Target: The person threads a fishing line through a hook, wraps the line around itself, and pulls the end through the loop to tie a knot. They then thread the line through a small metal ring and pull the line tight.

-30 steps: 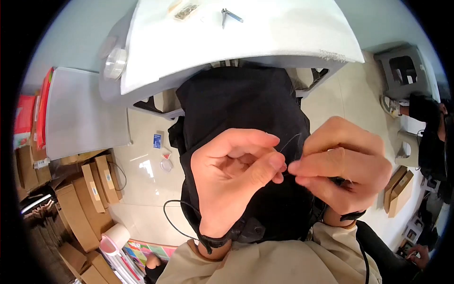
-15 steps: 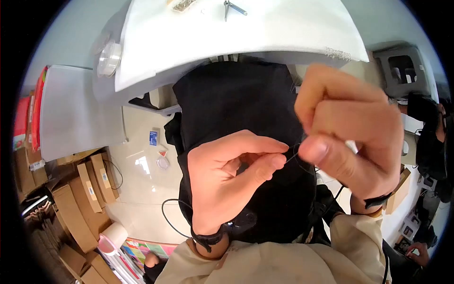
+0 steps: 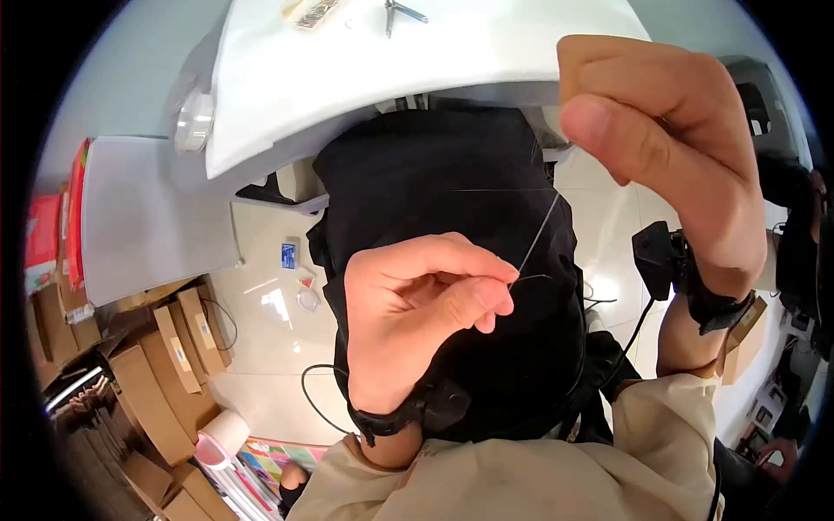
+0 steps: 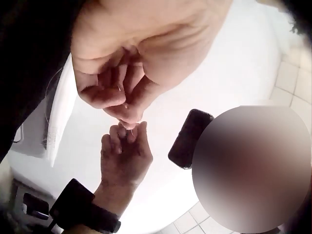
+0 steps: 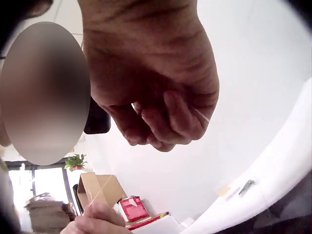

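Observation:
My left hand [image 3: 413, 317] pinches a thin pale thread [image 3: 539, 233] between thumb and index finger, in front of the black cloth over the lap. From those fingertips the thread slants up to the right, and a short bent end sticks out sideways. My right hand [image 3: 673, 130] is raised at the upper right, thumb pressed to its curled index finger. A bit of thread [image 5: 200, 115] comes out of its curled fingers in the right wrist view. Nail clippers [image 3: 404, 14] and a small box [image 3: 310, 12] of fine metal pieces lie on the white table.
The white table [image 3: 417, 61] stands ahead, its edge close past the lap. Round clear containers [image 3: 195, 122] are at its left. Cardboard boxes [image 3: 156, 399] fill the lower left floor. A grey stool [image 3: 754, 108] and another person's hand [image 3: 773, 456] are at the right.
My right hand has moved up and away to the right from beside the left fingertips, and the thread now stretches upward. The left hand keeps its pinch with little movement.

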Motion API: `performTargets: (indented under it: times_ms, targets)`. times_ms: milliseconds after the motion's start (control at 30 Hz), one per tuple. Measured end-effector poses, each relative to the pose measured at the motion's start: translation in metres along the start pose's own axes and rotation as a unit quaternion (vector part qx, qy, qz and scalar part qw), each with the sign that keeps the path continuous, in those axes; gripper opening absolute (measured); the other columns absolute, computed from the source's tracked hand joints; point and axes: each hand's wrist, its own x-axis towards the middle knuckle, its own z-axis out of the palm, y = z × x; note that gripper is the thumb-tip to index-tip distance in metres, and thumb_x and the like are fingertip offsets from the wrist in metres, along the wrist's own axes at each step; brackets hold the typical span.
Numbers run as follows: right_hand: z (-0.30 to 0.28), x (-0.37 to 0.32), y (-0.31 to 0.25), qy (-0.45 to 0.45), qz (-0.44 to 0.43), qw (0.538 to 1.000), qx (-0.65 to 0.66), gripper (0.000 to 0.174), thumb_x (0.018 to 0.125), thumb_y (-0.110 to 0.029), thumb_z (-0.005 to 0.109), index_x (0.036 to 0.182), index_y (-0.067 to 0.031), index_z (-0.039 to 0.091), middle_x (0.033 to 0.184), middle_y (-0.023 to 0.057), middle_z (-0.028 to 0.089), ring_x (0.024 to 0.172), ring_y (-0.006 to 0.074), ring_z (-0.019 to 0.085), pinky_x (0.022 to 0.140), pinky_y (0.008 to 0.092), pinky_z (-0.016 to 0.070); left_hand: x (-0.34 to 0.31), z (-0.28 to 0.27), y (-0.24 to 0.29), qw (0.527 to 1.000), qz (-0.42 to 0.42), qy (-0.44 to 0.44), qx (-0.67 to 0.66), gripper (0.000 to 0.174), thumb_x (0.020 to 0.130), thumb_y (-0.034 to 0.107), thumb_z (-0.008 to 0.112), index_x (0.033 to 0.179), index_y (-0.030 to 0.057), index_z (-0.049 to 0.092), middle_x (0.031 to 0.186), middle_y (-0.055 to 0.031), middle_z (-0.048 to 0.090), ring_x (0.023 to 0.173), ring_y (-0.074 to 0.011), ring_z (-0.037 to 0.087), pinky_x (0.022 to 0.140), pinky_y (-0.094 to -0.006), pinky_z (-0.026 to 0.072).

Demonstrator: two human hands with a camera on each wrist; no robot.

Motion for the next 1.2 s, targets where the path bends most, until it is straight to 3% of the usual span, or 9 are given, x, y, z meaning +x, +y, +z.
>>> performTargets:
  times_ms: [167, 400, 467, 533, 600, 700, 800, 867, 1200]
  targets:
    - [0.005, 0.008, 0.013, -0.028, -0.015, 0.999, -0.017, 0.031, 0.080, -0.005, 0.053, 0.056, -0.0001, 0.035, 0.053, 0.0009, 0.026, 0.049, 0.0095, 0.023, 0.046, 0.0293, 0.0181, 0.005, 0.002, 0.001, 0.999, -0.018, -0.009, 0.044, 0.019, 0.075, 0.010, 0.069, 0.078, -0.0066, 0.061, 0.068, -0.0133, 0.057, 0.054, -0.0144, 0.053, 0.048, -0.0217, 0.0414]
    - [0.029, 0.023, 0.026, -0.027, -0.007, 0.999, -0.045, 0.029, 0.082, -0.008, 0.056, 0.059, 0.0011, 0.042, 0.051, 0.0007, 0.032, 0.048, 0.0097, 0.027, 0.045, 0.0285, 0.0235, 0.007, -0.001, -0.006, 1.000, 0.001, -0.004, 0.017, 0.009, 0.076, -0.009, 0.060, 0.085, -0.0085, 0.062, 0.074, -0.0107, 0.062, 0.064, -0.0115, 0.059, 0.055, -0.0195, 0.0469]
    - [0.029, 0.020, 0.030, 0.004, 0.006, 0.995, -0.095, 0.014, 0.080, -0.013, 0.062, 0.085, -0.0008, 0.058, 0.068, 0.0041, 0.052, 0.054, 0.0103, 0.042, 0.050, 0.0246, 0.0353, 0.004, 0.005, -0.004, 0.999, 0.002, 0.038, -0.007, 0.009, 0.076, -0.009, 0.059, 0.084, -0.0084, 0.062, 0.075, -0.0108, 0.062, 0.064, -0.0119, 0.059, 0.056, -0.0205, 0.0482]
    - [0.032, 0.013, 0.030, 0.100, 0.026, 0.990, -0.101, 0.027, 0.078, -0.016, 0.064, 0.102, -0.0040, 0.060, 0.084, 0.0066, 0.061, 0.060, 0.0107, 0.051, 0.055, 0.0230, 0.0408, 0.002, 0.005, -0.004, 0.997, 0.000, 0.064, -0.034, 0.008, 0.077, -0.009, 0.059, 0.084, -0.0082, 0.061, 0.075, -0.0109, 0.062, 0.064, -0.0123, 0.060, 0.056, -0.0214, 0.0490]
    - [0.020, 0.003, 0.030, 0.187, -0.035, 0.926, -0.325, 0.045, 0.074, -0.018, 0.068, 0.117, -0.0098, 0.055, 0.106, 0.0088, 0.060, 0.073, 0.0107, 0.058, 0.062, 0.0217, 0.0450, 0.001, 0.005, -0.003, 0.994, 0.007, 0.087, -0.061, 0.007, 0.077, -0.008, 0.059, 0.084, -0.0079, 0.060, 0.075, -0.0111, 0.062, 0.064, -0.0127, 0.060, 0.056, -0.0221, 0.0494]
    - [0.027, -0.039, 0.012, 0.440, 0.083, 0.837, -0.315, 0.034, 0.078, -0.019, 0.065, 0.107, -0.0017, 0.058, 0.093, 0.0113, 0.062, 0.071, 0.0135, 0.058, 0.063, 0.0240, 0.0441, 0.002, 0.007, -0.004, 0.991, 0.020, 0.094, -0.095, 0.007, 0.078, -0.006, 0.059, 0.084, -0.0074, 0.060, 0.075, -0.0114, 0.062, 0.064, -0.0134, 0.060, 0.055, -0.0227, 0.0495]
    - [0.055, -0.060, 0.001, 0.350, 0.066, 0.934, -0.014, 0.032, 0.074, -0.017, 0.066, 0.097, 0.0035, 0.058, 0.082, 0.0110, 0.058, 0.066, 0.0140, 0.054, 0.058, 0.0234, 0.0400, 0.001, 0.008, -0.005, 0.991, 0.031, 0.085, -0.103, 0.006, 0.078, -0.005, 0.059, 0.084, -0.0071, 0.060, 0.075, -0.0117, 0.062, 0.065, -0.0139, 0.060, 0.056, -0.0229, 0.0497]
    - [0.069, -0.065, -0.004, 0.281, 0.088, 0.951, 0.096, 0.031, 0.072, -0.016, 0.066, 0.091, 0.0070, 0.059, 0.074, 0.0107, 0.056, 0.063, 0.0143, 0.051, 0.054, 0.0230, 0.0373, 0.000, 0.011, -0.007, 0.990, 0.044, 0.075, -0.110, 0.007, 0.078, -0.005, 0.060, 0.085, -0.0069, 0.060, 0.075, -0.0118, 0.062, 0.065, -0.0142, 0.061, 0.056, -0.0231, 0.0499]
    - [0.075, -0.055, 0.003, 0.315, 0.027, 0.942, 0.109, 0.011, 0.062, 0.008, 0.064, 0.069, 0.0011, 0.060, 0.060, 0.0084, 0.056, 0.050, 0.0137, 0.050, 0.045, 0.0220, 0.0363, 0.006, 0.016, -0.007, 0.990, 0.041, 0.051, -0.124, 0.008, 0.079, -0.010, 0.054, 0.086, -0.0077, 0.057, 0.078, -0.0125, 0.062, 0.071, -0.0146, 0.061, 0.064, -0.0254, 0.0522]
